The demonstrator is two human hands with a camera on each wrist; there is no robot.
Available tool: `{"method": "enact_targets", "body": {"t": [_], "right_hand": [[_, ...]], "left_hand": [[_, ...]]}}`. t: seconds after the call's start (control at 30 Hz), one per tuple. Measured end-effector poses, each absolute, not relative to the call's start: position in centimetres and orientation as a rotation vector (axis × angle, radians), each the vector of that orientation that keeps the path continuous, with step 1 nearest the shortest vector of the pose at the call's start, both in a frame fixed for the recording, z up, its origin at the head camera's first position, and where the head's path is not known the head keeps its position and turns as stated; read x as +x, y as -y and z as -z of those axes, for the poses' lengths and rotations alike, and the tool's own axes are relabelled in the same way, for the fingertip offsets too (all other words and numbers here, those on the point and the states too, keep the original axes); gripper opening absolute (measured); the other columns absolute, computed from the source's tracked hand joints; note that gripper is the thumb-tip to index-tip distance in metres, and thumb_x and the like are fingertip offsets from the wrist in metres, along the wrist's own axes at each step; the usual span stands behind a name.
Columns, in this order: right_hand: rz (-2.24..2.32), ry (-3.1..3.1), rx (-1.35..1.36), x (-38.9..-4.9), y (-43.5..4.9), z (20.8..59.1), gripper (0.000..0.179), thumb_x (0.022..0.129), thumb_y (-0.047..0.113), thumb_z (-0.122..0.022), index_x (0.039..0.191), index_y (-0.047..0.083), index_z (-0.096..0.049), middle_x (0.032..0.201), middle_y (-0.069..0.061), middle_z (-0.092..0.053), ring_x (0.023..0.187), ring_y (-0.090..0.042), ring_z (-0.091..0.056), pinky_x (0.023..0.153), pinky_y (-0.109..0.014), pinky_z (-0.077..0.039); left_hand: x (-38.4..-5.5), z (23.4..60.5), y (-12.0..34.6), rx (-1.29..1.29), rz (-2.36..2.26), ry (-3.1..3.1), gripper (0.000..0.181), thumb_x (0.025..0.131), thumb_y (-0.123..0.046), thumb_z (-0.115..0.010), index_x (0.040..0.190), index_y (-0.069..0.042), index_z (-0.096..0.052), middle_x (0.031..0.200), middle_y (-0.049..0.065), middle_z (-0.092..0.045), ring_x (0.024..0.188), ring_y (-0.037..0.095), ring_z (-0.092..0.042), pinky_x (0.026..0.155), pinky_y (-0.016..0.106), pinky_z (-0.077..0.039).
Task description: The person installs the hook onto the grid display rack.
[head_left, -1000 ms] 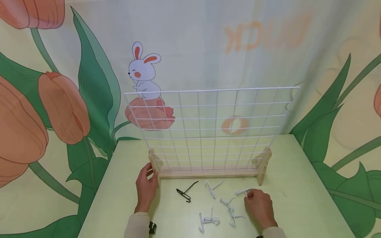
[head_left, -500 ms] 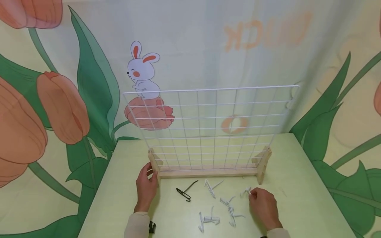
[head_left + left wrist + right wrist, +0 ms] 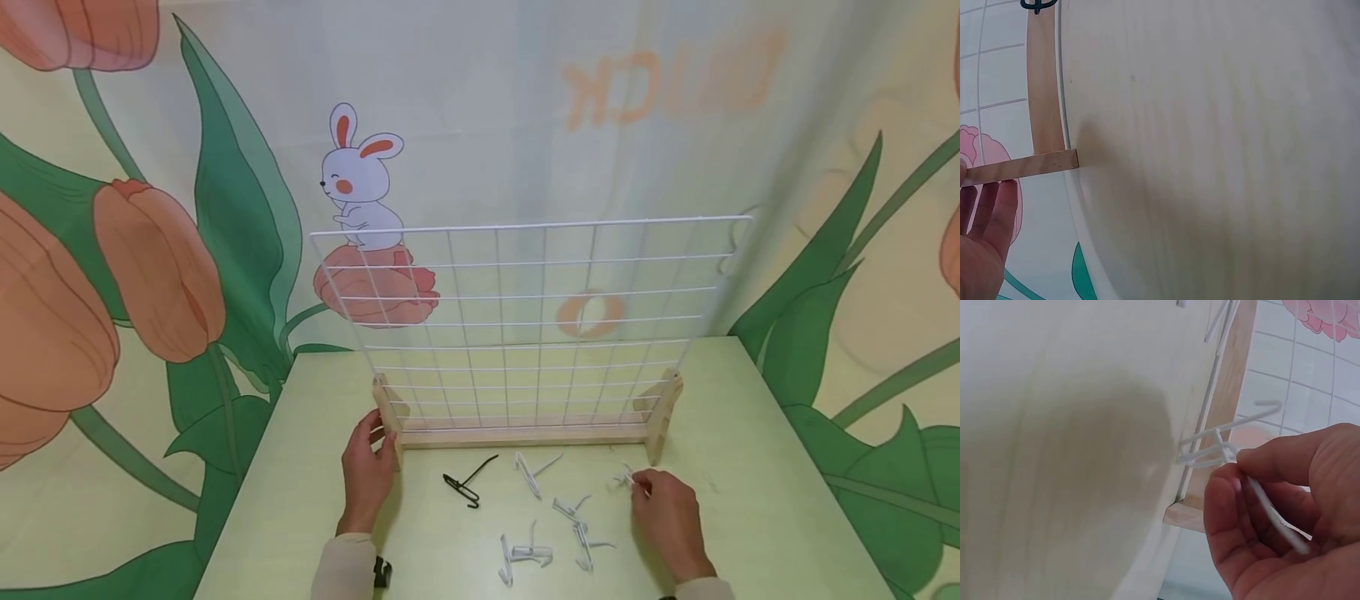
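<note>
A white wire grid panel stands upright in a wooden base on the table. My left hand holds the base's left wooden end piece, with the thumb and fingers on either side of it. Between thumb and fingertips, my right hand pinches a white wire hook just above the table; its straight prong lies across the palm in the right wrist view. Several more white hooks lie in front of the base, along with one black hook.
The pale table extends past both sides of the base. Behind it hangs a curtain printed with tulips and a rabbit. At the grid's upper right corner are small white loops.
My right hand has drawn slightly to the right with the white hook, which has turned in its fingers. My left hand has stayed at the base.
</note>
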State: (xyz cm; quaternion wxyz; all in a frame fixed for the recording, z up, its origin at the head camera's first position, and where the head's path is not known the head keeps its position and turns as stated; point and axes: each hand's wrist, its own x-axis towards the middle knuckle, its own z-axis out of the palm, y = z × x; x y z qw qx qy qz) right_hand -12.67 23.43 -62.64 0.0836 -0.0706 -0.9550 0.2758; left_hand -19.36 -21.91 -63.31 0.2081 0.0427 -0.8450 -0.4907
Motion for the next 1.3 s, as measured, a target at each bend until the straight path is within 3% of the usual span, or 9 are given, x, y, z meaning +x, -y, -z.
{"method": "enact_targets", "body": {"t": [0.13, 0.37, 0.6, 0.9, 1.3], "right_hand": [[-0.83, 2.758, -0.19, -12.5, -23.3, 62.4, 0.009, 0.09, 0.006, -0.075, 0.096, 0.005, -0.081, 0.088, -0.007, -0.08, 0.084, -0.027, -0.076, 0.073, -0.045, -0.059], [-0.926, 2.618, -0.254, -12.3, -22.9, 61.3, 0.004, 0.088, 0.01, -0.082, 0.092, 0.011, -0.082, 0.081, 0.0, -0.081, 0.076, -0.018, -0.078, 0.067, -0.031, -0.059], [-1.098, 2.562, -0.352, -12.2, -22.7, 59.6, 0.007, 0.089, 0.017, -0.084, 0.094, 0.013, -0.083, 0.086, -0.005, -0.082, 0.079, -0.02, -0.081, 0.061, -0.017, -0.056], [-1.41, 2.404, -0.388, -12.0, -22.7, 57.8, 0.013, 0.091, 0.017, -0.085, 0.098, 0.006, -0.083, 0.085, -0.012, -0.082, 0.065, 0.01, -0.07, 0.059, -0.01, -0.055], [-1.209, 2.175, -0.312, -12.0, -22.2, 57.0, 0.015, 0.087, 0.016, -0.089, 0.095, 0.004, -0.084, 0.086, -0.014, -0.082, 0.067, 0.021, -0.06, 0.056, -0.004, -0.049]], "left_hand": [[-19.4, 63.3, 21.9, 0.125, 1.366, 2.36, 0.046, 0.101, -0.004, -0.069, 0.145, -0.008, -0.058, 0.135, 0.014, -0.067, 0.119, 0.035, -0.072, 0.09, 0.045, -0.065], [-19.4, 63.4, 21.8, 0.136, 1.372, 2.366, 0.046, 0.101, -0.004, -0.069, 0.145, -0.008, -0.057, 0.136, 0.014, -0.067, 0.12, 0.034, -0.072, 0.091, 0.047, -0.065], [-19.4, 63.5, 21.8, 0.138, 1.361, 2.371, 0.046, 0.102, -0.005, -0.068, 0.147, -0.007, -0.056, 0.136, 0.015, -0.066, 0.12, 0.035, -0.071, 0.091, 0.046, -0.065], [-19.3, 63.4, 21.7, 0.145, 1.364, 2.386, 0.046, 0.103, -0.006, -0.067, 0.148, -0.008, -0.055, 0.138, 0.015, -0.065, 0.122, 0.035, -0.07, 0.092, 0.048, -0.064], [-19.3, 63.2, 21.6, 0.165, 1.365, 2.396, 0.045, 0.103, -0.007, -0.067, 0.147, -0.008, -0.055, 0.138, 0.015, -0.066, 0.122, 0.035, -0.07, 0.093, 0.049, -0.064]]}}
